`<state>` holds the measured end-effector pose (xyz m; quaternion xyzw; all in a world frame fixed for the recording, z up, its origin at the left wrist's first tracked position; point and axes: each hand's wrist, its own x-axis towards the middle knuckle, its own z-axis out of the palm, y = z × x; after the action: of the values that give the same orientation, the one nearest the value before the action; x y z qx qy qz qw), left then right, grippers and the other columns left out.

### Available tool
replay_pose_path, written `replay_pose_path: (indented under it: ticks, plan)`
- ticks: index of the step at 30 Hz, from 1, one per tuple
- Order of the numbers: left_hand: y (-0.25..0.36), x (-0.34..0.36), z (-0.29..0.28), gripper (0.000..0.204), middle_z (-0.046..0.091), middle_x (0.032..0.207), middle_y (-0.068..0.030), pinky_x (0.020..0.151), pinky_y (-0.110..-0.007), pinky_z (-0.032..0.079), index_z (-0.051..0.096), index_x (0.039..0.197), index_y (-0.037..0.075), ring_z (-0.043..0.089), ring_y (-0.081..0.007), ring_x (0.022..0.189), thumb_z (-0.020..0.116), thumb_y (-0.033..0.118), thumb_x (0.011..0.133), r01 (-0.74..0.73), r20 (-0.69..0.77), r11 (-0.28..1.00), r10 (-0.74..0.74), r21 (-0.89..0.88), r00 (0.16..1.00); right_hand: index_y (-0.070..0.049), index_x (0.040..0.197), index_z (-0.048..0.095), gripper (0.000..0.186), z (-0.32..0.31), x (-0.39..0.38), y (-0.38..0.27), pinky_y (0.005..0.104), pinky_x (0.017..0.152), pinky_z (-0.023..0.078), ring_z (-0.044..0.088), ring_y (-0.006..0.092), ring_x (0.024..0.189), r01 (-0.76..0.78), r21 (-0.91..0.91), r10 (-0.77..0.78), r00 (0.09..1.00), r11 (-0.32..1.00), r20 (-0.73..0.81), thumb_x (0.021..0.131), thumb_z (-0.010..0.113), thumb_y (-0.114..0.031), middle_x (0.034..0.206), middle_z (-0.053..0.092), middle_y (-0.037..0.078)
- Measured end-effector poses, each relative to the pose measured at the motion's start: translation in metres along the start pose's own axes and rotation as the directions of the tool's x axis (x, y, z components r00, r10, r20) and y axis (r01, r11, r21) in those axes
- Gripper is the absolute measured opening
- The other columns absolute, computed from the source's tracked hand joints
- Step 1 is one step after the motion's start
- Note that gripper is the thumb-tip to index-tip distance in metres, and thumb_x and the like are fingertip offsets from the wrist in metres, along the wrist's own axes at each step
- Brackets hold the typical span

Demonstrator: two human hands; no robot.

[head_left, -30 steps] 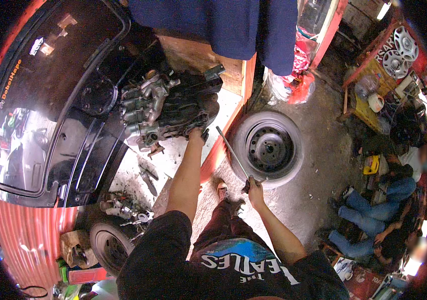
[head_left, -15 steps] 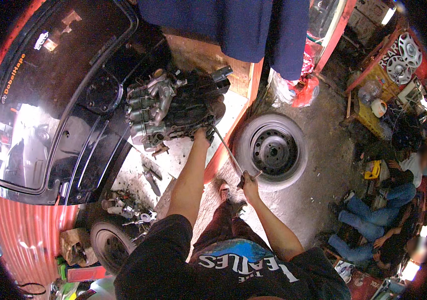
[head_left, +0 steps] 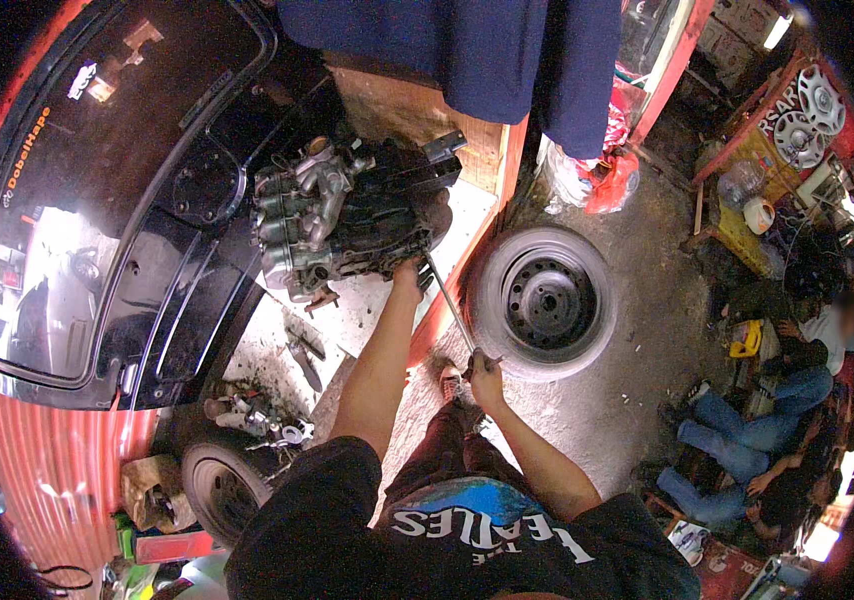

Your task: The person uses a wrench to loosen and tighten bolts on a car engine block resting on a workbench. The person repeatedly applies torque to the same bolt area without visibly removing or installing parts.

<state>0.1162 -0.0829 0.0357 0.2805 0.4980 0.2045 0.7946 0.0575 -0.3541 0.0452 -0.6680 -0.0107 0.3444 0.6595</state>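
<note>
A dirty engine [head_left: 332, 215] with a ribbed metal cover and bent manifold pipes rests on a pale, stained surface. From its near right side a long, thin metal bar [head_left: 452, 305] slants down toward me. The bar's lower end is in my right hand [head_left: 485, 382], fingers closed round it; a short tip pokes out beside them. My left hand [head_left: 407, 277] reaches against the engine, close to the bar's upper end. Its fingers are mostly hidden there, so what they grip does not show.
A tyre on a black steel wheel [head_left: 549, 300] lies right of the bar. A dark vehicle door [head_left: 137, 230] fills the left. Loose tools [head_left: 304, 360] and metal parts [head_left: 262, 415] lie below the engine. Dark blue cloth [head_left: 492, 60] hangs above. Seated people [head_left: 747, 430] are at right.
My right hand has moved left and slightly toward me, swinging the lower end of the bar with it. The left hand stays against the engine, which looks unmoved.
</note>
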Motion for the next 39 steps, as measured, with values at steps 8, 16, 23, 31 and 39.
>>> replay_pose_path:
  ticks: [8,16,23,31,39]
  plan:
    - [0.001,0.006,-0.004,0.012,0.065,0.090,-0.0030,0.064,-0.034,0.051,0.061,0.097,0.014,0.064,-0.0203,0.078,0.058,0.022,0.089,-0.039,0.033,0.995,0.036,0.088,0.999,0.000,0.084,0.061,0.035,0.014,-0.023,-0.023,0.0317,0.060,0.047,0.056,0.0138,0.064,0.098,-0.120,-0.084,0.989,0.988,0.121,0.099,0.047,-0.028,0.071,0.059,0.003]
    - [0.001,-0.023,-0.029,0.026,0.067,0.104,-0.0102,0.082,-0.041,0.055,0.059,0.111,0.003,0.067,-0.0274,0.091,0.054,0.017,0.090,0.071,0.254,0.943,-0.160,0.325,0.954,-0.013,0.068,0.049,0.030,0.022,0.003,-0.001,0.0335,0.057,0.041,0.042,0.0168,0.050,-0.600,0.784,0.359,0.775,0.160,0.520,0.095,0.039,-0.022,0.055,0.046,0.001]
    - [-0.025,-0.055,-0.030,0.026,0.063,0.100,-0.0174,0.084,-0.044,0.057,0.057,0.106,-0.008,0.066,-0.0385,0.093,0.061,0.009,0.087,0.026,0.463,0.983,-0.109,0.182,0.879,0.002,0.114,0.055,0.063,-0.008,-0.017,-0.007,0.0482,0.095,0.044,0.056,0.0390,0.107,-0.662,0.590,0.426,0.749,0.462,0.507,0.092,0.045,-0.057,0.104,0.058,0.022]
    - [-0.033,-0.043,-0.021,0.023,0.065,0.096,-0.0208,0.074,-0.046,0.061,0.055,0.108,-0.009,0.069,-0.0361,0.082,0.055,0.006,0.089,0.003,0.351,0.966,-0.098,0.260,0.931,0.001,0.132,0.039,0.064,-0.035,-0.058,-0.027,0.0495,0.091,0.044,0.049,0.0440,0.113,0.333,-0.849,-0.325,0.923,0.410,0.205,0.082,0.066,-0.027,0.127,0.045,0.028]
    - [-0.032,-0.060,-0.025,0.023,0.065,0.101,-0.0191,0.075,-0.045,0.061,0.054,0.107,-0.006,0.069,-0.0343,0.084,0.057,0.004,0.087,-0.051,0.367,0.980,-0.023,0.191,0.930,-0.001,0.115,0.055,0.049,-0.014,-0.044,-0.026,0.0420,0.072,0.052,0.064,0.0291,0.082,-0.573,0.494,0.385,0.814,0.653,0.435,0.101,0.035,-0.044,0.096,0.067,0.016]
